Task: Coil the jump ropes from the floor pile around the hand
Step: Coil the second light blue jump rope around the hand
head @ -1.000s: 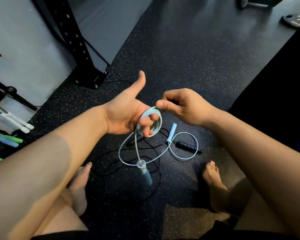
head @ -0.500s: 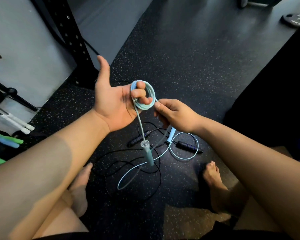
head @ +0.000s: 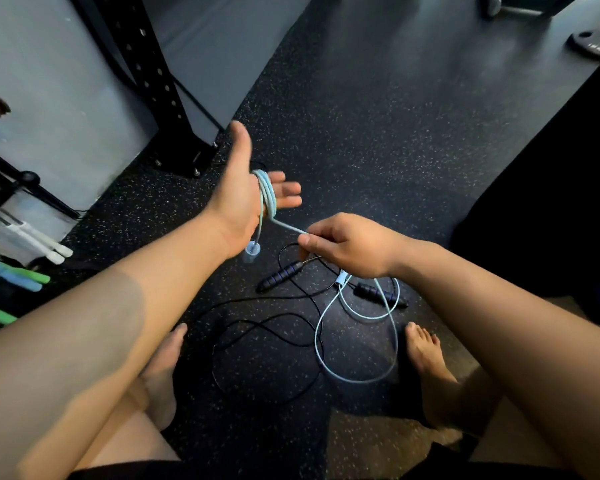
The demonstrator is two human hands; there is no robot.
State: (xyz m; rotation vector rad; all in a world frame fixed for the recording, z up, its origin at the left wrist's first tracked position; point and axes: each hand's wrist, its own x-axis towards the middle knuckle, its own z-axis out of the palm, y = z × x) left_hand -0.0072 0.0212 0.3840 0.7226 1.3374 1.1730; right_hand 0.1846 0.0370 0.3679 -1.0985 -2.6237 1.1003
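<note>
The floor (head: 395,140) is dark speckled rubber, and I sit low over it so that both hands reach what lies there. My left hand (head: 238,202) is raised in front of me with the fingers straight and the thumb standing away. I hold it flat and wide, I think, so that it serves as a spool and the turns cannot slip off. My right hand (head: 350,244) is lower and a little apart from it. Its thumb and fingers pinch the blue rope (head: 268,199), which runs tight from the turns on the left hand to the pinch, so each wrap lies firm. The black rope (head: 280,276) lies loose on the floor, and no hand touches it. The rest of the blue rope lies in loops near my right foot (head: 426,355), so I judge the winding is only partly done. One blue handle (head: 252,252) hangs free under my left wrist, as the fixed start of the coil.
</note>
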